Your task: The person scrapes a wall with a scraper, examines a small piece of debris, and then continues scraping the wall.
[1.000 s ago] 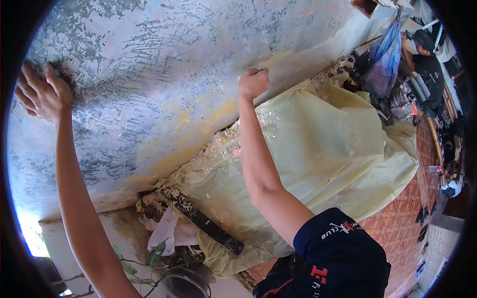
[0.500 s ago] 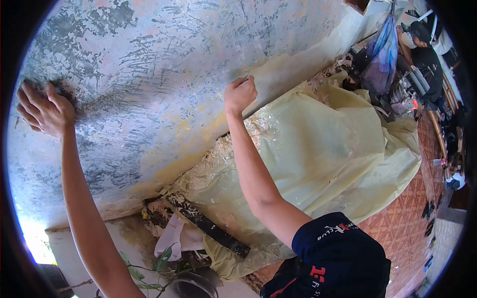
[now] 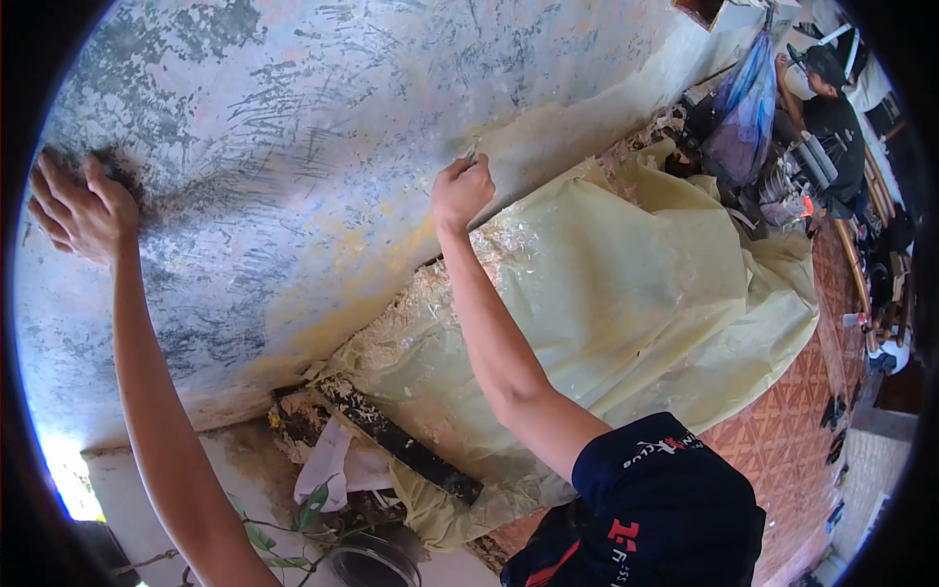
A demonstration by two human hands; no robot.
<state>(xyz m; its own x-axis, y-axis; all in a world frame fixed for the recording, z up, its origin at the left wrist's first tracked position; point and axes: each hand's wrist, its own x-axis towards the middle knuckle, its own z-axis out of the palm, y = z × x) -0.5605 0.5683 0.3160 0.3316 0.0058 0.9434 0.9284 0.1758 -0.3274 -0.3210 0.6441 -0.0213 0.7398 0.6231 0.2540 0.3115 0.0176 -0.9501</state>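
The wall point(image 3: 362, 108) in front of me is patchy, with peeling paint, dark scrape marks and yellowish areas. My left hand point(image 3: 86, 210) rests on it at the far left, palm down with fingers spread, beside a dark patch. Farther right, my right hand point(image 3: 464, 194) is closed in a fist close to the wall's lower part. A small bit of a thin object shows at its fingertips, but its kind is hidden. Under my right arm lies a pale yellow sheet point(image 3: 626, 264), with paint flakes along its wall-side edge.
A dark, flake-covered strip point(image 3: 401, 440) lies at the sheet's near end, by a leafy plant point(image 3: 311, 509) and a round dark container point(image 3: 372, 563). Blue and purple plastic bag point(image 3: 740, 112) hangs at upper right. Beyond it is another person point(image 3: 831, 117). Patterned tiles point(image 3: 753, 440) cover the floor.
The whole view has shifted slightly, moving the scene a little left. My right hand stays closed near the same spot on the wall; my left hand remains spread against it.
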